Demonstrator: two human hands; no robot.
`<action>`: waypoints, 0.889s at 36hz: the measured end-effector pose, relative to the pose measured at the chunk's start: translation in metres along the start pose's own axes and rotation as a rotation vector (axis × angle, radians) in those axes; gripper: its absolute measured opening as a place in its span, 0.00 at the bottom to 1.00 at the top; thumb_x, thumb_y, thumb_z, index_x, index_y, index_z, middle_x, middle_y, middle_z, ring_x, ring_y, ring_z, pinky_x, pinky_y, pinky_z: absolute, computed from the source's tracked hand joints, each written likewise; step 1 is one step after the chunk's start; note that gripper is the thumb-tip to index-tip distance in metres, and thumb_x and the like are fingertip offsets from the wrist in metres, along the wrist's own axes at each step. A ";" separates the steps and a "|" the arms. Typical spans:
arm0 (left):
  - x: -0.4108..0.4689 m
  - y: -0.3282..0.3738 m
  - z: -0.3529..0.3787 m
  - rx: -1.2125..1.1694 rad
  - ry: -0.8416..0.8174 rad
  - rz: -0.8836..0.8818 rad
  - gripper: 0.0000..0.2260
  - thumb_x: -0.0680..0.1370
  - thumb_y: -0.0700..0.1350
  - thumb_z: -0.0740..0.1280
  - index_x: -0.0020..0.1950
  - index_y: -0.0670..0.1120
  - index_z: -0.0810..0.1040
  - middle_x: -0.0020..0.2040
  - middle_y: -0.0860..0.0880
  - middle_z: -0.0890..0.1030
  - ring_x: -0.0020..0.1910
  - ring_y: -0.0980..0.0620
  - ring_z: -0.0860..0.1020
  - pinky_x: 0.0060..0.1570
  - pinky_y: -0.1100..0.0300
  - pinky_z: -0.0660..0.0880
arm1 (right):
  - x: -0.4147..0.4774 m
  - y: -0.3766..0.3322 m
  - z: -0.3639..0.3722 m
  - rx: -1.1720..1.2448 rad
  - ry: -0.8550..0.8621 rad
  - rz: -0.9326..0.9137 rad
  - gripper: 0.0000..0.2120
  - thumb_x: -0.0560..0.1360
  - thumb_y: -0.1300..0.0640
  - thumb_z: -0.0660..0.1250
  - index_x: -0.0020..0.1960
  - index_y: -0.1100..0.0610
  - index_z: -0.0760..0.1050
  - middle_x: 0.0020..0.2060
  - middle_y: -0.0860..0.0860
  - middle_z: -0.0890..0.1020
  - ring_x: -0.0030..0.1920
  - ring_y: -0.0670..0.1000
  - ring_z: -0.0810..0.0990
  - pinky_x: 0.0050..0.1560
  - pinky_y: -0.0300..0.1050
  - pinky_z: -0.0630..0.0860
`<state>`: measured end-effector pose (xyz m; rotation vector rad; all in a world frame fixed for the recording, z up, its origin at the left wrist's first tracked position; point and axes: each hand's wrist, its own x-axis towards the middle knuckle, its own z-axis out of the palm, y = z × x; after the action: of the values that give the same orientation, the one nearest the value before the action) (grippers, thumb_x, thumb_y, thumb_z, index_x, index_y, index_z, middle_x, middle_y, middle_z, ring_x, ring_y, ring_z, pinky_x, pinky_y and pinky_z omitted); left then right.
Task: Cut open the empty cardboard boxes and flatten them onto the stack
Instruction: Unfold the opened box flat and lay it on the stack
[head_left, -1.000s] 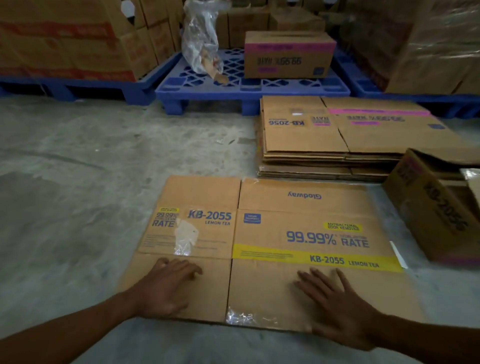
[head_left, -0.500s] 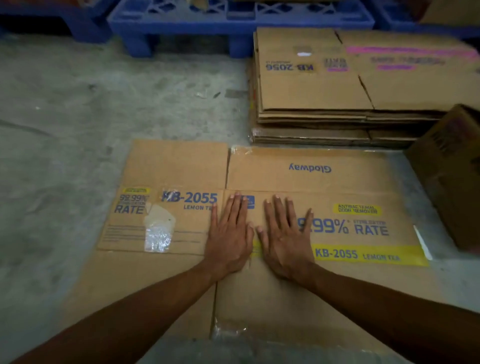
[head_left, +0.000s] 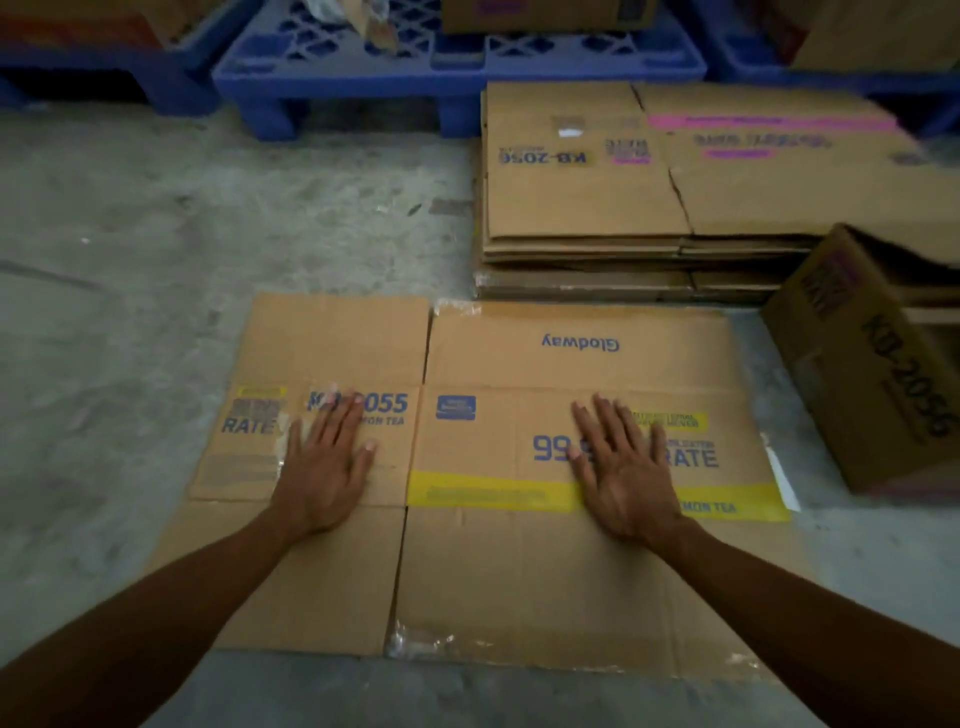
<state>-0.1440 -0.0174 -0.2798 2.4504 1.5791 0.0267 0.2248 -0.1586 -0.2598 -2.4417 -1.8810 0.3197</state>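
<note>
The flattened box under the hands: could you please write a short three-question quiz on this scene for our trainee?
1. True or false: the left hand and the right hand both lie flat, fingers straight, on the flattened box.
2. Where is the stack of flattened boxes? A) on the floor beyond the flattened box, to the right; B) under the hands; C) leaning against a wall.
3. Fill in: the open box, not yet flattened, stands at the ___ edge of the view.
Key: 1 true; 2 A; 3 right.
</note>
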 end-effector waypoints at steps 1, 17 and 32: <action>-0.003 -0.003 -0.002 -0.012 -0.013 0.010 0.30 0.82 0.61 0.45 0.84 0.51 0.54 0.84 0.55 0.54 0.83 0.55 0.48 0.77 0.40 0.54 | -0.002 0.002 -0.003 0.018 -0.022 -0.015 0.30 0.81 0.37 0.42 0.81 0.41 0.49 0.82 0.45 0.52 0.81 0.50 0.52 0.76 0.62 0.50; -0.001 -0.057 -0.073 -0.064 -0.118 -0.667 0.42 0.63 0.84 0.55 0.76 0.72 0.60 0.76 0.39 0.64 0.71 0.31 0.64 0.68 0.31 0.61 | -0.007 0.106 -0.092 0.002 -0.178 0.466 0.49 0.61 0.16 0.56 0.76 0.39 0.59 0.71 0.60 0.72 0.73 0.62 0.66 0.70 0.66 0.59; -0.029 -0.066 -0.226 -0.443 -0.008 -0.454 0.54 0.52 0.79 0.66 0.74 0.56 0.75 0.71 0.40 0.77 0.70 0.38 0.75 0.69 0.45 0.70 | -0.020 0.060 -0.203 0.288 -0.117 0.593 0.58 0.51 0.24 0.76 0.75 0.44 0.63 0.71 0.61 0.61 0.72 0.66 0.66 0.71 0.64 0.66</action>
<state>-0.2465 0.0233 -0.0696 1.7276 1.8520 0.2593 0.3153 -0.1753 -0.0681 -2.7480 -0.9970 0.7070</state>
